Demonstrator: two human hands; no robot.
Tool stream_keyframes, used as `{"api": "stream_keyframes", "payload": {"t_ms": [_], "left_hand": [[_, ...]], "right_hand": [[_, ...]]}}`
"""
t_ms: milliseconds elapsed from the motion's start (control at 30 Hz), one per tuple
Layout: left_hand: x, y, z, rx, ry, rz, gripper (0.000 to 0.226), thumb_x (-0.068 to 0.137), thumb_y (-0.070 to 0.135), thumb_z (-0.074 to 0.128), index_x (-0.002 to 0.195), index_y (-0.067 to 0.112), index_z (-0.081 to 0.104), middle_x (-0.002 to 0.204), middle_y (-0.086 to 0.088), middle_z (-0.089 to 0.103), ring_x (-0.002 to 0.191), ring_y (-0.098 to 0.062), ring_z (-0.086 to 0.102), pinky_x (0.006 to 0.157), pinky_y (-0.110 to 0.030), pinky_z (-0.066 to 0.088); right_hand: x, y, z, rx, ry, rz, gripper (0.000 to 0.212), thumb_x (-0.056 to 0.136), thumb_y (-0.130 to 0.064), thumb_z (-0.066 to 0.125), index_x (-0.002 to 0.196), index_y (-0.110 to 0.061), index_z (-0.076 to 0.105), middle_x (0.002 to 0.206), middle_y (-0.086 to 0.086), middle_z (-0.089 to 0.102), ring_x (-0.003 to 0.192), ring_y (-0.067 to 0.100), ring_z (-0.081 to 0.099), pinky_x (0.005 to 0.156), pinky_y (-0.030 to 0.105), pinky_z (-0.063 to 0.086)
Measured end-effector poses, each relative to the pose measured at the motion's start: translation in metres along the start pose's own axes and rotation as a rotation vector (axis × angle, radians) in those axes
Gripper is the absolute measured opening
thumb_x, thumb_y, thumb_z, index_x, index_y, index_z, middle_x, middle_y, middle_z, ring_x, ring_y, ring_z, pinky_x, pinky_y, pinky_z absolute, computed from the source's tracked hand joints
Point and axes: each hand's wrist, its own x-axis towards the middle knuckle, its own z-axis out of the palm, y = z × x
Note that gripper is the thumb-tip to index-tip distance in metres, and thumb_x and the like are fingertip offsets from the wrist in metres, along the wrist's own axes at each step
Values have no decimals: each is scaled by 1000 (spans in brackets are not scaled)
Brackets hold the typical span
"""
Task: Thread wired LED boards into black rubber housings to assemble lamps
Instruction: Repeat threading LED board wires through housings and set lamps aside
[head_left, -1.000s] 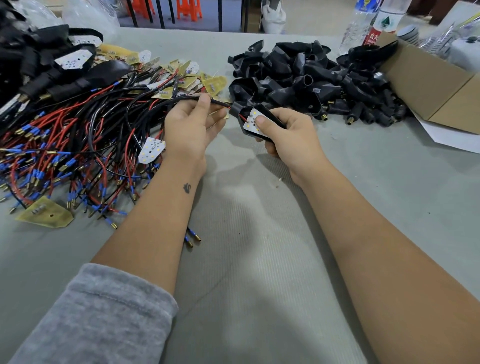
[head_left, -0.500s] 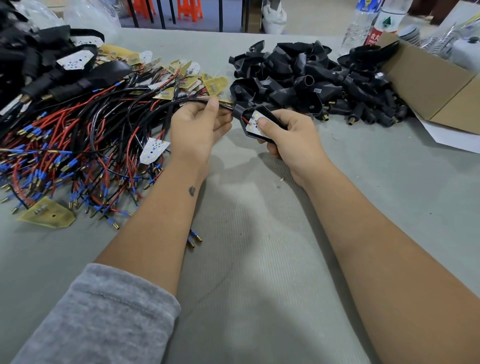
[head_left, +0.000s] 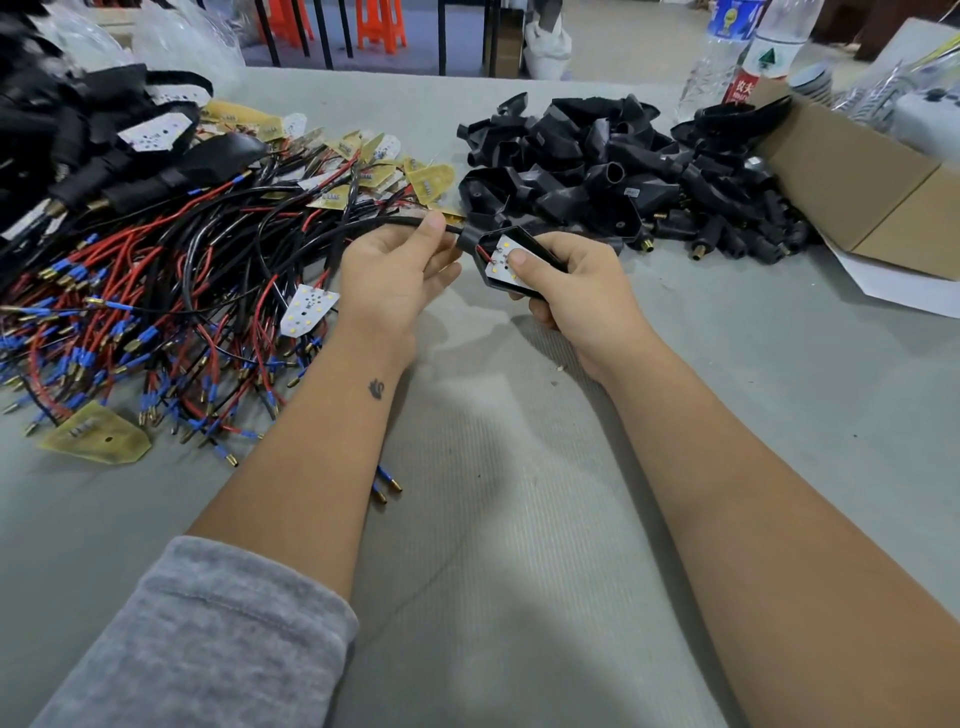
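The left hand (head_left: 400, 270) has slid closer along the wire (head_left: 311, 234), pinching it; the right hand (head_left: 576, 291) grips the housing (head_left: 475, 241), thumb pressing the LED board (head_left: 501, 262) nearly seated.

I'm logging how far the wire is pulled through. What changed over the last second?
The left hand, pinching the black cable, slid along it to the housing. The right hand kept gripping the housing, thumb on the LED board. Piles unchanged.
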Motion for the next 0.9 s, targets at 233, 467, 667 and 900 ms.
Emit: {"api": "stream_keyframes", "payload": {"t_ms": [233, 467, 667, 900], "left_hand": [[3, -5, -3, 108, -46, 43, 14, 94, 11, 62, 91, -2, 67, 77, -8, 64, 66, -7, 63, 73, -23, 56], [2, -4, -4, 165, -94, 43, 12, 95, 14, 62, 92, 4, 70, 99, -16, 68, 91, -18, 65, 72, -21, 55], [-1, -5, 2, 80, -6, 41, 16, 97, 16, 60, 84, 8, 66, 80, -2, 67, 69, -6, 62, 70, -22, 56], [-1, 0, 3, -58, -17, -5, 16, 101, 18, 52, 90, 9, 60, 81, -3, 70, 80, -17, 71, 71, -30, 58]], "right_hand": [[0, 0, -1, -16, 2, -2, 11, 96, -14, 58, 94, -7, 66, 79, 17, 59, 51, 10, 40, 45, 17, 32], [0, -1, -1, -41, -1, -5, 11, 96, -15, 58, 93, -11, 68, 74, 11, 61, 52, 12, 41, 49, 22, 33], [0, -1, 2, -23, -1, 9, 14, 96, -16, 58, 96, -6, 67, 78, 15, 61, 50, 11, 40, 47, 21, 31], [0, -4, 3, 19, -10, 33, 16, 94, -20, 61, 89, -6, 67, 67, 9, 65, 45, 9, 46, 45, 19, 37]]}}
